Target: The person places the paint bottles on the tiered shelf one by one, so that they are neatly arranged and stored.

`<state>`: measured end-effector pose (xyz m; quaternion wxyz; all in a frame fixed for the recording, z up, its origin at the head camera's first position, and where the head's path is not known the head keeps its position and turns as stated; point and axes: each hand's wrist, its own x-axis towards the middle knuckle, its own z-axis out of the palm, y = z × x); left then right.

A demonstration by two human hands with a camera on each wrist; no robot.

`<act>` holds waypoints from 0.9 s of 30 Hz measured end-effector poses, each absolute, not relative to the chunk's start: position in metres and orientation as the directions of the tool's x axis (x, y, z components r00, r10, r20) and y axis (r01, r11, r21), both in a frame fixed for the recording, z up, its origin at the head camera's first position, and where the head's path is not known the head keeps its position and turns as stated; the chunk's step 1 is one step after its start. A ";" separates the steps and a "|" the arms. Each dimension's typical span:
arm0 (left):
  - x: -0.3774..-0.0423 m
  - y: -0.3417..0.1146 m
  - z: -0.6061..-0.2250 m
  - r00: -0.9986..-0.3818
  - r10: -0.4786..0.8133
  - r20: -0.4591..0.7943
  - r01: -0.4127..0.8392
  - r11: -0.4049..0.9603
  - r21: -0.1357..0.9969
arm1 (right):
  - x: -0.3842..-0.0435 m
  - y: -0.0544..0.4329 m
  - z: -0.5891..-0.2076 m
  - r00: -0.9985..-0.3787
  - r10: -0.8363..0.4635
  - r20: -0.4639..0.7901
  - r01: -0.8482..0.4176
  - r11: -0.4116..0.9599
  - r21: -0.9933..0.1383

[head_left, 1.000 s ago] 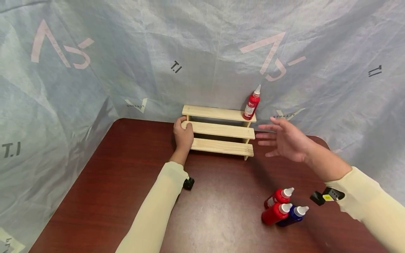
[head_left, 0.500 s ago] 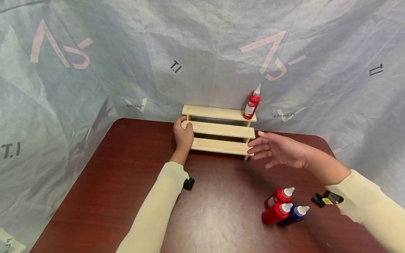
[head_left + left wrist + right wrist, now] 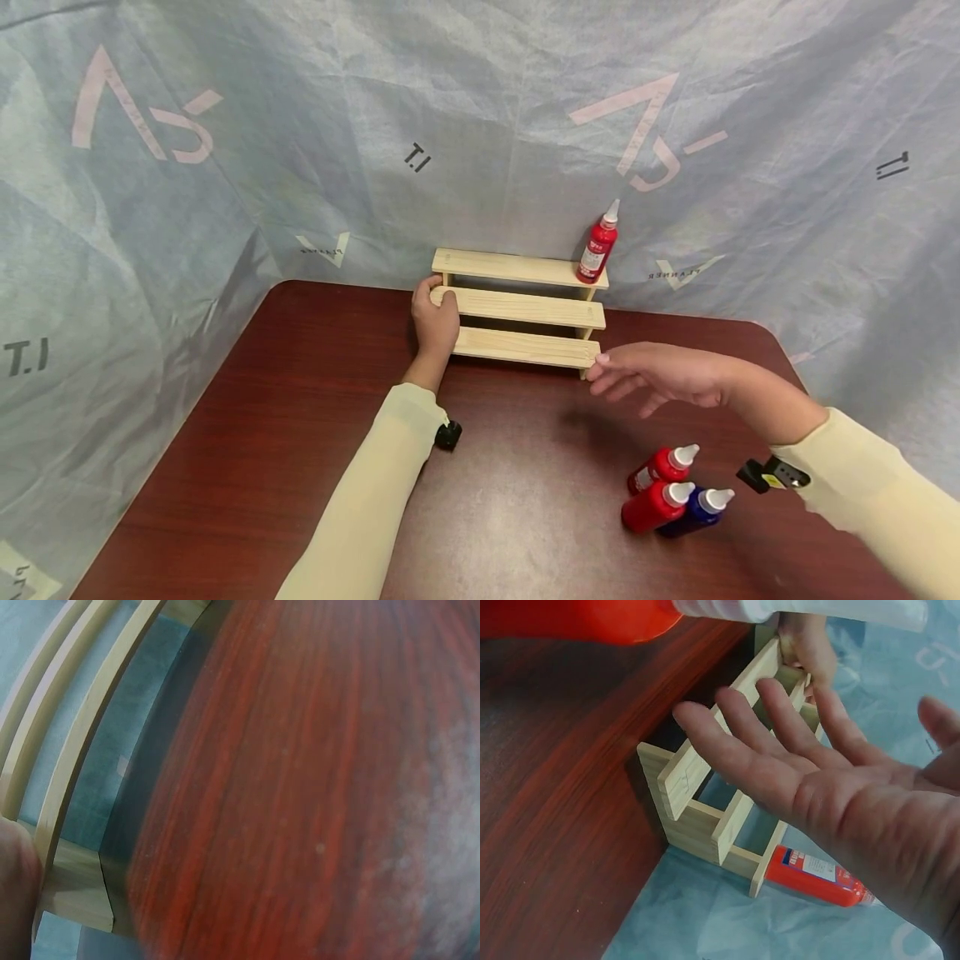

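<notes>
A three-tier wooden shelf [image 3: 525, 307] stands against the curtain at the back of the table. My left hand [image 3: 435, 321] grips the left end of its middle board, thumb on top; in the left wrist view only part of that hand [image 3: 15, 892] shows. On the top board's right end stands a red squeeze bottle [image 3: 596, 252] with a white nozzle. My right hand [image 3: 663, 375] holds nothing and hovers by the lowest board's right end, fingers spread and slightly bent. Below it stand two red bottles [image 3: 643, 510] and one dark blue bottle [image 3: 692, 517], close together.
The dark red-brown table [image 3: 300, 433] has its far edge near a grey printed curtain [image 3: 495, 125]. In the right wrist view a red bottle [image 3: 577, 619] fills the upper left corner, close to the camera.
My right hand has come down and toward me, from beside the middle board to beside the lowest one. The left hand, shelf and bottles have stayed in place.
</notes>
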<state>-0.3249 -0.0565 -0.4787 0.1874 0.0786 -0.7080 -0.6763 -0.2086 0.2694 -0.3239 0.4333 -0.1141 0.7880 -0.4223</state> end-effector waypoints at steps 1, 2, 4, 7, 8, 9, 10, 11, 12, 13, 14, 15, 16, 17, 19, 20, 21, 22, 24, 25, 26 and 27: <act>-0.325 -0.056 -0.479 -0.917 -0.366 0.158 0.142 0.073 0.987 | -0.208 0.270 -0.324 -0.588 -0.549 -0.594 0.186 0.623 -0.760; -0.325 -0.056 -0.479 -0.917 -0.366 0.158 0.141 0.074 0.987 | -0.207 0.270 -0.324 -0.575 -0.551 -0.605 0.189 0.630 -0.753; -0.325 -0.056 -0.479 -0.917 -0.367 0.160 0.141 0.077 0.987 | -0.204 0.270 -0.324 -0.551 -0.553 -0.626 0.203 0.638 -0.742; -0.325 -0.056 -0.480 -0.916 -0.367 0.163 0.143 0.081 0.986 | -0.201 0.270 -0.324 -0.526 -0.546 -0.652 0.211 0.659 -0.722; -0.325 -0.056 -0.480 -0.916 -0.366 0.164 0.144 0.080 0.986 | -0.200 0.269 -0.323 -0.520 -0.541 -0.661 0.211 0.668 -0.713; -0.325 -0.056 -0.480 -0.916 -0.365 0.164 0.145 0.078 0.986 | -0.199 0.269 -0.323 -0.517 -0.534 -0.669 0.208 0.680 -0.703; -0.325 -0.056 -0.480 -0.917 -0.364 0.163 0.145 0.075 0.987 | -0.198 0.269 -0.323 -0.515 -0.526 -0.677 0.200 0.694 -0.692; -0.325 -0.056 -0.480 -0.917 -0.363 0.162 0.145 0.072 0.987 | -0.197 0.269 -0.322 -0.512 -0.519 -0.684 0.193 0.707 -0.681; -0.325 -0.056 -0.480 -0.918 -0.363 0.162 0.147 0.070 0.987 | -0.197 0.268 -0.322 -0.509 -0.513 -0.692 0.186 0.719 -0.670; -0.325 -0.057 -0.480 -0.918 -0.362 0.161 0.146 0.069 0.987 | -0.196 0.268 -0.322 -0.506 -0.506 -0.699 0.178 0.731 -0.659; -0.325 -0.057 -0.480 -0.918 -0.362 0.161 0.146 0.069 0.987 | -0.195 0.268 -0.322 -0.502 -0.503 -0.704 0.168 0.741 -0.650; -0.325 -0.057 -0.480 -0.918 -0.363 0.160 0.145 0.069 0.987 | -0.195 0.267 -0.322 -0.499 -0.500 -0.708 0.161 0.749 -0.642; -0.325 -0.057 -0.480 -0.918 -0.363 0.160 0.145 0.068 0.987 | -0.195 0.267 -0.322 -0.496 -0.498 -0.711 0.154 0.755 -0.637; -0.325 -0.057 -0.480 -0.918 -0.363 0.160 0.146 0.068 0.987 | -0.194 0.267 -0.322 -0.495 -0.495 -0.714 0.152 0.760 -0.632; -0.325 -0.057 -0.480 -0.918 -0.364 0.160 0.145 0.067 0.987 | -0.194 0.267 -0.322 -0.491 -0.488 -0.722 0.142 0.773 -0.618; -0.325 -0.057 -0.480 -0.918 -0.364 0.159 0.146 0.065 0.987 | -0.193 0.267 -0.322 -0.488 -0.483 -0.727 0.139 0.780 -0.611; -0.325 -0.057 -0.479 -0.918 -0.364 0.159 0.146 0.064 0.987 | -0.193 0.267 -0.323 -0.484 -0.478 -0.733 0.136 0.786 -0.603; -0.325 -0.057 -0.479 -0.918 -0.364 0.159 0.146 0.064 0.987 | -0.193 0.267 -0.323 -0.478 -0.474 -0.740 0.130 0.795 -0.593; -0.325 -0.057 -0.479 -0.917 -0.366 0.161 0.147 0.066 0.987 | -0.191 0.267 -0.324 -0.459 -0.471 -0.753 0.106 0.812 -0.574; -0.325 -0.057 -0.479 -0.916 -0.367 0.161 0.147 0.067 0.987 | -0.190 0.267 -0.324 -0.449 -0.472 -0.759 0.093 0.820 -0.565; -0.325 -0.056 -0.479 -0.916 -0.367 0.162 0.148 0.067 0.987 | -0.189 0.267 -0.325 -0.438 -0.471 -0.766 0.082 0.827 -0.556; -0.325 -0.056 -0.479 -0.916 -0.367 0.162 0.147 0.069 0.987 | -0.187 0.266 -0.325 -0.427 -0.473 -0.771 0.071 0.832 -0.550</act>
